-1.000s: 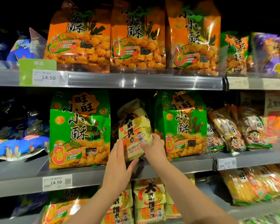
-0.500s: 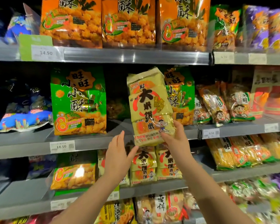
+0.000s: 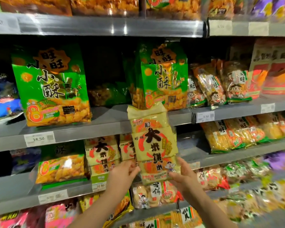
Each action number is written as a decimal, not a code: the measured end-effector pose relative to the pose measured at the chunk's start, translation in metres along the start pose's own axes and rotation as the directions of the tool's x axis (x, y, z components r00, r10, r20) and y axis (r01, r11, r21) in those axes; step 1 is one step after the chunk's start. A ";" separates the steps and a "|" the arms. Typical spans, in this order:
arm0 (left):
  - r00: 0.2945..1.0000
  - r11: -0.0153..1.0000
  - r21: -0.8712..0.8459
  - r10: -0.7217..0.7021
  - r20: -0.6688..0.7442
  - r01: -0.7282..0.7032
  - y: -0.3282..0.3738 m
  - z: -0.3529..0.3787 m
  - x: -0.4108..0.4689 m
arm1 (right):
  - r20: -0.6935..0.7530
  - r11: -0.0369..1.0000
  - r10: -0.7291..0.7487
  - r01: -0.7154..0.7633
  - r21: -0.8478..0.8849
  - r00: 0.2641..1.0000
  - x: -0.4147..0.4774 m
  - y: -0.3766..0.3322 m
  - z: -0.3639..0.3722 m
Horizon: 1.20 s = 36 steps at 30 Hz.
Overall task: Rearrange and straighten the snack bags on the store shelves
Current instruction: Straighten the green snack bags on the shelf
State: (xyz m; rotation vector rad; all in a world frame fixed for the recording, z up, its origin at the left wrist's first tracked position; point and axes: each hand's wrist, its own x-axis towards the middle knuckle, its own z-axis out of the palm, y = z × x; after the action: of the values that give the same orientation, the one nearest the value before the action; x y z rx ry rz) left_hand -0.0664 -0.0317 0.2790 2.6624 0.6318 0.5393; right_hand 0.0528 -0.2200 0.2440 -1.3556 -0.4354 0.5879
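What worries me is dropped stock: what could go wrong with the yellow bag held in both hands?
The left hand and right hand pinch the yellow bag only at its bottom, so its tall top may flop or slip. Pushed in beside the matching yellow bags on the lower shelf, it might topple them.

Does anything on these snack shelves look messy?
Yes. Between the upright green bags, a slumped green bag lies far back, leaving a gap. The yellow bag is off any shelf, held in the left hand and right hand.
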 end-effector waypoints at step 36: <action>0.958 0.988 -0.042 0.153 0.244 -0.147 0.015 0.103 0.069 | -0.639 0.983 0.112 -0.181 -0.042 0.761 0.149 0.036 -0.017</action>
State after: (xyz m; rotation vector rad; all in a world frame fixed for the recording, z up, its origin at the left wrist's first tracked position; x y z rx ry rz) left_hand 0.0406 -0.0361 0.2151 2.7095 0.3509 0.2453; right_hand 0.1750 -0.1364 0.1995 -1.6018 0.2058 0.1986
